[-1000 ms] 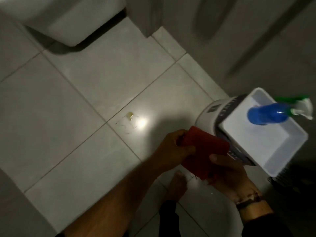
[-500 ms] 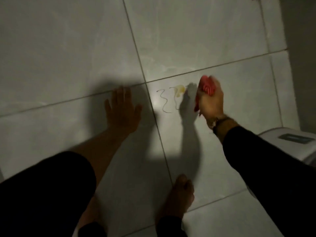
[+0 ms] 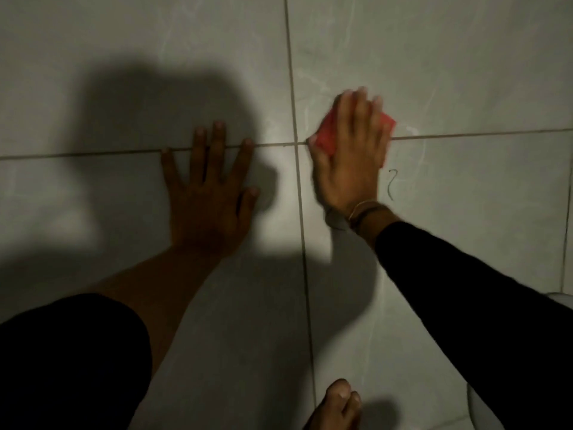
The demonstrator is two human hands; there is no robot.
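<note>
Flattened since the earlier frame, right hand (image 3: 350,162) presses the cloth (image 3: 327,135), fingers straight, onto the floor (image 3: 465,72) at the grout cross to wipe; left hand (image 3: 210,193), spread flat, braces. One squiggle (image 3: 391,184) remains.

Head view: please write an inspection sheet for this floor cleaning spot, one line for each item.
Surface: grey floor tiles with dark joints; a thin curly mark beside the right hand.
Job's things: red cloth, flat on the floor where the joints cross, mostly covered.
Clutter: nothing seen.
Hands: left hand flat on the floor, fingers spread; right hand presses the red cloth with straight fingers.
Cables: nothing seen.
Surroundings: bare foot at the bottom edge; white object at the right edge, too cut off to tell.
</note>
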